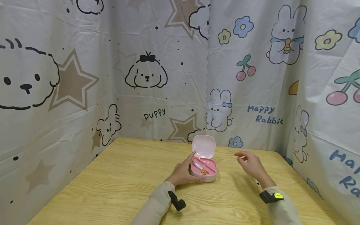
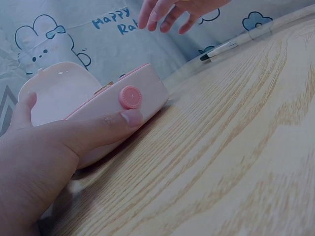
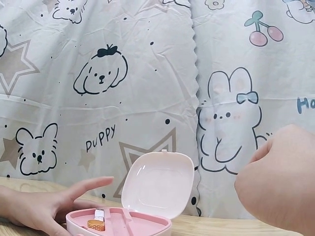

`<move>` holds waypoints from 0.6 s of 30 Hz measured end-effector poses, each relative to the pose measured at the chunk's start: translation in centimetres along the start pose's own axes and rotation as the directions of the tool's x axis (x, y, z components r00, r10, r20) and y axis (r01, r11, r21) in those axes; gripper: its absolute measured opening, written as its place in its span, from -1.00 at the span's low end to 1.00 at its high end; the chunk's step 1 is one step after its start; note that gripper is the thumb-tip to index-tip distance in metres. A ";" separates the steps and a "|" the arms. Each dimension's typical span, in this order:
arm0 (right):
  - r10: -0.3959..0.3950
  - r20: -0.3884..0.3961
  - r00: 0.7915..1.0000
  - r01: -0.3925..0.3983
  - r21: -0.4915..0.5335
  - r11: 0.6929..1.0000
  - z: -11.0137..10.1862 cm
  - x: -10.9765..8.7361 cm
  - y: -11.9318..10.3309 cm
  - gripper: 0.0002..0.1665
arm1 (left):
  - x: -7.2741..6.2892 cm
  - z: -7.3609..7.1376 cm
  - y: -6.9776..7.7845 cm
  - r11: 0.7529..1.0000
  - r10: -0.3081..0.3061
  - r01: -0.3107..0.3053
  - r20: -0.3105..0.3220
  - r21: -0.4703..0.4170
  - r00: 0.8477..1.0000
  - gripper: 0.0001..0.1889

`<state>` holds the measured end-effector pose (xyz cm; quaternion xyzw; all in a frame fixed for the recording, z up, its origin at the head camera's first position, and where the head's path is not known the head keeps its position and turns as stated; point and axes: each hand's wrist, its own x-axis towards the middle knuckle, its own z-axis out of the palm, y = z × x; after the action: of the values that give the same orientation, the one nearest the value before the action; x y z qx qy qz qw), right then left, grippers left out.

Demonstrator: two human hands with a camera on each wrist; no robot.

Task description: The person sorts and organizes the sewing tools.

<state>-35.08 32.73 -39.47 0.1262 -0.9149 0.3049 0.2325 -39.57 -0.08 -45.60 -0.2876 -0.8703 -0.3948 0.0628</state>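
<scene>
A small pink-and-white box (image 1: 211,178) stands on the table with its pale lid (image 1: 203,147) raised at the back. Inside its pink, divided tray lies a slim white stick-like item (image 1: 198,165) with an orange-gold end; its kind is unclear. My left hand (image 1: 181,173) holds the box at its left side, the thumb lying along the front beside a round pink button (image 2: 130,97). To the right of the box, my right hand (image 1: 251,165) hovers above the table with loosely bent fingers and nothing in it.
A white pen-like item with a dark tip (image 2: 219,50) lies on the table beneath the right hand, mostly hidden in the head view. The wooden table (image 1: 135,168) meets a printed curtain (image 1: 157,100) at its back and sides.
</scene>
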 end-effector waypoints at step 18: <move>0.117 -0.010 0.993 -0.117 0.006 0.993 -1.4 -0.7 1.8 -0.66 | 0.3 0.5 -0.6 1.000 0.007 -0.008 -0.016 -0.014 1.000 0.39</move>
<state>-34.69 35.07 -39.70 0.0715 -0.9188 0.3209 0.2185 -40.07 0.06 -46.24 -0.2881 -0.8659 -0.4030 0.0693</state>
